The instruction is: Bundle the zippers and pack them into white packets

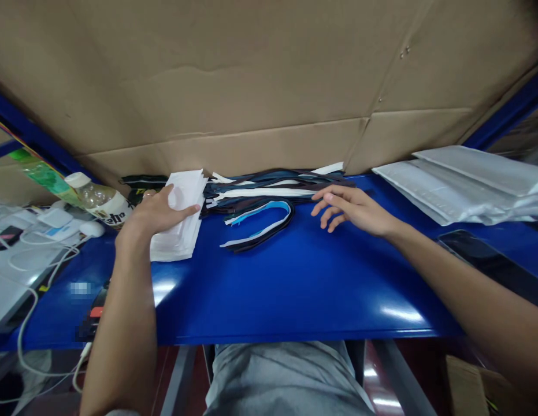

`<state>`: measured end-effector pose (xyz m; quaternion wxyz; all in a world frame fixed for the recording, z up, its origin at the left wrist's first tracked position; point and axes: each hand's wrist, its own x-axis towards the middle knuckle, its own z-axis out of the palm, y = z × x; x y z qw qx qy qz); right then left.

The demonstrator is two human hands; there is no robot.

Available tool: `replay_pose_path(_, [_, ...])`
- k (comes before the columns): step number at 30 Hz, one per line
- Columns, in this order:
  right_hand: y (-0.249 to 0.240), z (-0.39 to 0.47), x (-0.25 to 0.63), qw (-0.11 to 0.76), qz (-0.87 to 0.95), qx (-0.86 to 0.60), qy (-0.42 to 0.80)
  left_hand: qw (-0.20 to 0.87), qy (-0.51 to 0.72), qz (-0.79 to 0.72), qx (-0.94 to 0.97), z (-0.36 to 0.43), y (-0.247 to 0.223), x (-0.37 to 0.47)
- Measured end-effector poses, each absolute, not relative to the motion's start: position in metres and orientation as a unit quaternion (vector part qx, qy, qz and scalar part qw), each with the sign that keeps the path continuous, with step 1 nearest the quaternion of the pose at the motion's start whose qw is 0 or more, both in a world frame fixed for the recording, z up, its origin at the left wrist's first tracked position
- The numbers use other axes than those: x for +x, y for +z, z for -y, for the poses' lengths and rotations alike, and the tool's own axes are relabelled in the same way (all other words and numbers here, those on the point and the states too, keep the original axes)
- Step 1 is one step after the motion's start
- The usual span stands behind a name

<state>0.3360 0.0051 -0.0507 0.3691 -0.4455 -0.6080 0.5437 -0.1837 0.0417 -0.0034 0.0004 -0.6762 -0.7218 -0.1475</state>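
Observation:
My left hand rests on a stack of white paper-like sheets or bags, with thumb and fingers apart. Just right of the stack lies a long bundle of zippers in white, dark teal, brown and black. In front of that bundle, a few zippers bent into a loop show white, bright blue and black. My right hand hovers at the bundle's right end, fingers loosely spread and nothing held. Whether its fingertips touch the zippers I cannot tell.
Blue tabletop with a cardboard wall behind. White padded mailers lie to the right, beside a dark phone-like slab. Left stand a labelled bottle, a green bottle and white cables.

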Motion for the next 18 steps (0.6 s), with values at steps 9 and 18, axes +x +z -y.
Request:
replay_pose_path(9, [-0.064, -0.006, 0.332, 0.284, 0.753, -0.433, 0.405, -0.022, -0.02, 0.731, -0.681, -0.039, -0.004, -0.169])
replay_pose_path(18, [-0.034, 0.006, 0.265, 0.036, 0.87, -0.486, 0.067, 0.102, -0.04, 0.553, -0.826, -0.006, 0.013, -0.044])
